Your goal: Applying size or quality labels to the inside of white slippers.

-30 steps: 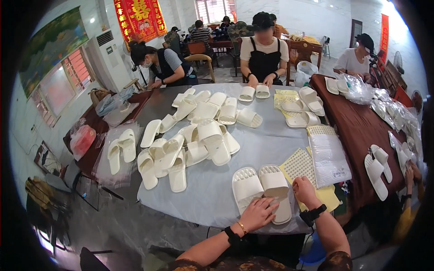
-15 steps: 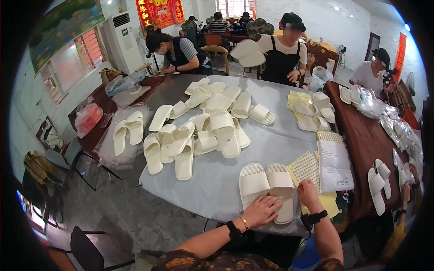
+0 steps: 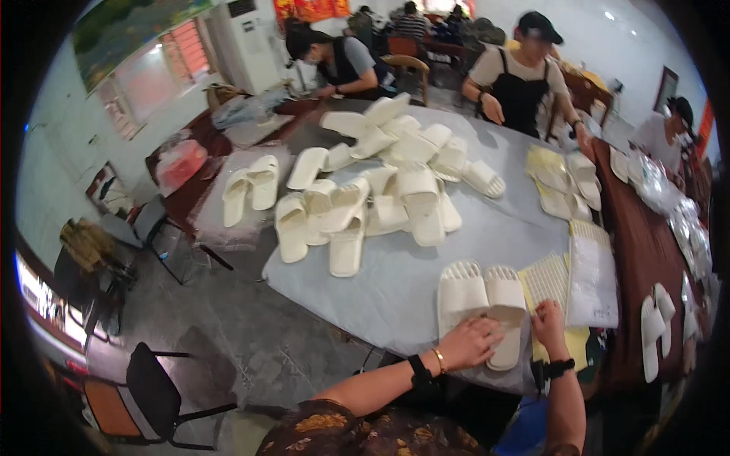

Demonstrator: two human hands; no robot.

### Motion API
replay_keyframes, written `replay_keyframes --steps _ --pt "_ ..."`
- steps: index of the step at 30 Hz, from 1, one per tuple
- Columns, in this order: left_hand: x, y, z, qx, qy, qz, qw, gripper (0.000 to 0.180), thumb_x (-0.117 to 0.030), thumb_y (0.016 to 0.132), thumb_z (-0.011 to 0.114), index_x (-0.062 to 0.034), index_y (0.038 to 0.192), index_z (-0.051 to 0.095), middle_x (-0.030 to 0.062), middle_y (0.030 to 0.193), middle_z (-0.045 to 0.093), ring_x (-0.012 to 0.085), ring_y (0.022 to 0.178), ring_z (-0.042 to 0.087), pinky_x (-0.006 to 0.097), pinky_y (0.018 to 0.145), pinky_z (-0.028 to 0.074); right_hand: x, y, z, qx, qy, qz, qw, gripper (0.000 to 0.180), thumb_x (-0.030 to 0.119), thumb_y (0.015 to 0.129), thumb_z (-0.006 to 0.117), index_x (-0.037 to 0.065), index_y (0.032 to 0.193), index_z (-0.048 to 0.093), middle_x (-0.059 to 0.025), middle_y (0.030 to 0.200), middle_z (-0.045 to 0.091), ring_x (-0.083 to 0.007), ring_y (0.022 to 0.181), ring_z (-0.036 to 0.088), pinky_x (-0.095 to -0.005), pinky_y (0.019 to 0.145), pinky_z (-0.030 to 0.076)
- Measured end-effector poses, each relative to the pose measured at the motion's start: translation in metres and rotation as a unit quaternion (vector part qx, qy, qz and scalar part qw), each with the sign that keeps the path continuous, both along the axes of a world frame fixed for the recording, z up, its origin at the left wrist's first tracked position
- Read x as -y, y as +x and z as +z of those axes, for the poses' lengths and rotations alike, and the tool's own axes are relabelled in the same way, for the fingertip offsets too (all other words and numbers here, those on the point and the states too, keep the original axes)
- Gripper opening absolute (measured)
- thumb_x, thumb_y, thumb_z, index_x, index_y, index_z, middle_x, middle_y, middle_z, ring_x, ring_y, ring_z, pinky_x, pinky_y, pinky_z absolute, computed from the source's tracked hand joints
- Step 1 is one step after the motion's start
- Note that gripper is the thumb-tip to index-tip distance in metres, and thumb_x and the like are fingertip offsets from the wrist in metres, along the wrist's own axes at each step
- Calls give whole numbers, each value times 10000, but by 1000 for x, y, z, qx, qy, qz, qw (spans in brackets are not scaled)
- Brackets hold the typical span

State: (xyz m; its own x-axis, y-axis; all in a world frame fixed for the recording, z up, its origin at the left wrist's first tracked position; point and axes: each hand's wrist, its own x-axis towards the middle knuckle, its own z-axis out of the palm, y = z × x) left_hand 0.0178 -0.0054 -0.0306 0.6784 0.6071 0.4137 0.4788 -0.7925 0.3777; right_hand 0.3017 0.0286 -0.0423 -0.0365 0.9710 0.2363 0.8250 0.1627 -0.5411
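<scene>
Two cream slippers, a left slipper (image 3: 461,289) and a right slipper (image 3: 505,290), lie side by side at the table's near edge, toes pointing away from me. My left hand (image 3: 471,342) rests across their insoles just behind the straps, fingers stretched out and somewhat apart. Beside the right slipper, my right hand (image 3: 548,323) hovers at the lower edge of a yellow sheet of small stickers (image 3: 546,275). Its fingers are curled together; anything between them is too small to make out. Both wrists wear dark bands.
A heap of cream slippers (image 3: 420,199) covers the table's middle. White packaging (image 3: 593,277) lies right of the stickers, and more slippers (image 3: 582,178) rest beyond. A person in black (image 3: 525,91) stands across the table; another person (image 3: 351,68) bends at far left. A chair (image 3: 156,387) stands lower left.
My view has turned, shifting the scene. The person across no longer holds up the pair of slippers; more slippers now lie at the heap's far end. My hands stay by the same pair.
</scene>
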Motion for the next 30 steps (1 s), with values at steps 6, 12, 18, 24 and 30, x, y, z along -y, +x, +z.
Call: replay_keyframes --steps 6,12,18,24,30 --pt "-5 -11 6 20 -25 19 999 466 -292 826 671 -62 1224 592 137 1254 566 304 1183 523 433 1018 402 -8 -8 16 -217 -12 -78 973 156 85 831 649 -12 938 589 -101 825 603 -179 765 600 -313 696 498" --pt "-8 -9 15 3 -42 18 999 517 -289 842 682 -42 1276 549 114 1310 540 308 1226 492 442 1047 383 30 -46 51 -224 -78 -42 971 119 85 856 664 -12 922 641 -92 816 642 -178 750 614 -307 690 499" --pt "-5 -5 20 0 -58 20 998 520 -294 843 682 -43 1278 547 112 1329 529 303 1239 482 438 1056 375 44 -79 59 -193 -148 -1 970 121 101 839 672 -7 891 659 -141 796 640 -247 732 626 -353 688 503" --pt "-4 -5 20 8 -56 20 998 519 -295 841 681 -46 1276 548 108 1329 530 297 1238 483 433 1056 371 41 -84 53 -137 -143 2 980 127 115 836 653 -8 869 656 -185 819 641 -334 767 625 -404 707 501" --pt "-2 -8 21 8 -54 23 998 519 -305 844 672 -47 1278 550 104 1336 528 290 1237 484 429 1055 367 42 -90 50 -99 -145 5 985 115 123 841 651 13 871 640 -182 851 622 -370 824 615 -435 739 495"
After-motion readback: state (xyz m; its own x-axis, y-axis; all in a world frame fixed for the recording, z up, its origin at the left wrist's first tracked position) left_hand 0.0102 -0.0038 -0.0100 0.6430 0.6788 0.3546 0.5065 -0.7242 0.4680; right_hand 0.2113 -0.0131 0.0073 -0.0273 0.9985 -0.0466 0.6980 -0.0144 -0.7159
